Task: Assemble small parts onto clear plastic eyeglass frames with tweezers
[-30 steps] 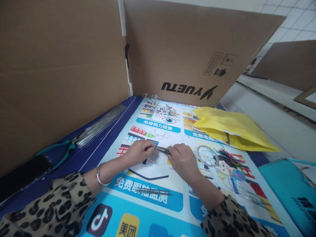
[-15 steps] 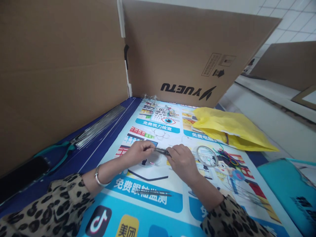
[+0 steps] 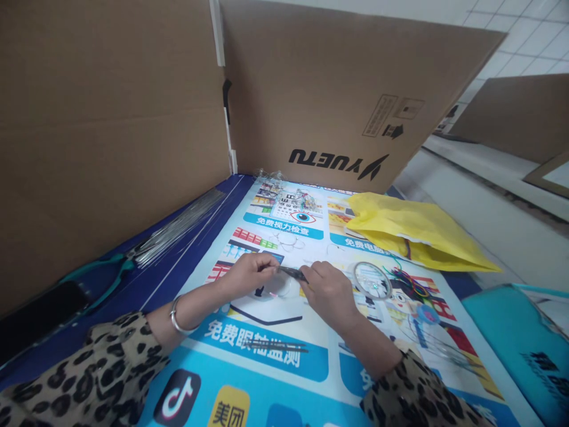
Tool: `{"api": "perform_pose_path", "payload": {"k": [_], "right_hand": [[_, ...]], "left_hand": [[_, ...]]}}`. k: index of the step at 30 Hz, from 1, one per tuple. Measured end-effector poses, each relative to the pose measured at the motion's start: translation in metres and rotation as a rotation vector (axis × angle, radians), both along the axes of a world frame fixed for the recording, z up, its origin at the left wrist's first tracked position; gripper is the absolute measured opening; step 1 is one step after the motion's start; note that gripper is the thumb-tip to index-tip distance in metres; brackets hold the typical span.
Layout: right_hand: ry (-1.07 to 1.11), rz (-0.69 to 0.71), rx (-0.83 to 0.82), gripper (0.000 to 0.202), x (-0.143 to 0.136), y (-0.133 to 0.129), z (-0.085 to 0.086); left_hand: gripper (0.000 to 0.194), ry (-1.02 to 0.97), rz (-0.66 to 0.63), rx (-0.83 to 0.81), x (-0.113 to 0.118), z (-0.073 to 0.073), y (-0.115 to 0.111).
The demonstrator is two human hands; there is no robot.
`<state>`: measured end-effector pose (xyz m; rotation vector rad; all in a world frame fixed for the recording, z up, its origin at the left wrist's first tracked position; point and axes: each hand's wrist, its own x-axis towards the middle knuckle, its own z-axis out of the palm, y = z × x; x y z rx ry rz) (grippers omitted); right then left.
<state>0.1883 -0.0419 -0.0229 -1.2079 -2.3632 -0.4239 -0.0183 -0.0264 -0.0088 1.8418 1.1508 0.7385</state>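
Observation:
My right hand (image 3: 329, 293) is closed round a slim dark tool (image 3: 292, 273), whose tip points left. At that tip my left hand (image 3: 251, 274) is closed in a pinch; whatever lies between its fingertips is too small to make out. Under the hands is a printed poster (image 3: 267, 382), with a small clear round item (image 3: 280, 287) between them. Right of my right hand lies a clear ring-shaped dish (image 3: 372, 281) holding small shiny bits. Thin dark sticks (image 3: 275, 346) rest on the poster nearer to me.
Teal-handled pliers (image 3: 120, 267), a bundle of wires (image 3: 178, 231) and a black phone-like slab (image 3: 42, 320) lie left. Cardboard panels (image 3: 311, 89) stand behind. At right are a yellow bag (image 3: 418, 228), coloured cords (image 3: 409, 281) and a teal case (image 3: 515, 344).

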Motion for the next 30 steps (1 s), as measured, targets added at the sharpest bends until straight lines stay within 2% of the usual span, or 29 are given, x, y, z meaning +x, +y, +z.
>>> {"api": "perform_pose_path", "payload": {"k": [7, 12, 15, 22, 30], "right_hand": [[0.179, 0.041, -0.117, 0.017, 0.005, 0.008, -0.01], [0.203, 0.059, -0.173, 0.014, 0.006, 0.009, -0.011], [0.148, 0.058, -0.163, 0.012, 0.007, 0.007, -0.006], [0.057, 0.041, -0.073, 0.012, 0.008, 0.005, 0.0], [0.067, 0.047, -0.072, 0.013, 0.006, 0.004, -0.001]], "left_hand": [[0.014, -0.165, -0.03, -0.216, -0.002, -0.005, 0.001], [0.015, -0.178, -0.041, -0.227, -0.002, -0.007, 0.002], [0.013, -0.097, -0.017, -0.132, -0.003, -0.005, 0.002], [0.015, 0.158, 0.048, 0.267, -0.001, -0.001, -0.001], [0.014, 0.226, 0.044, 0.371, 0.0, -0.003, -0.005]]}}
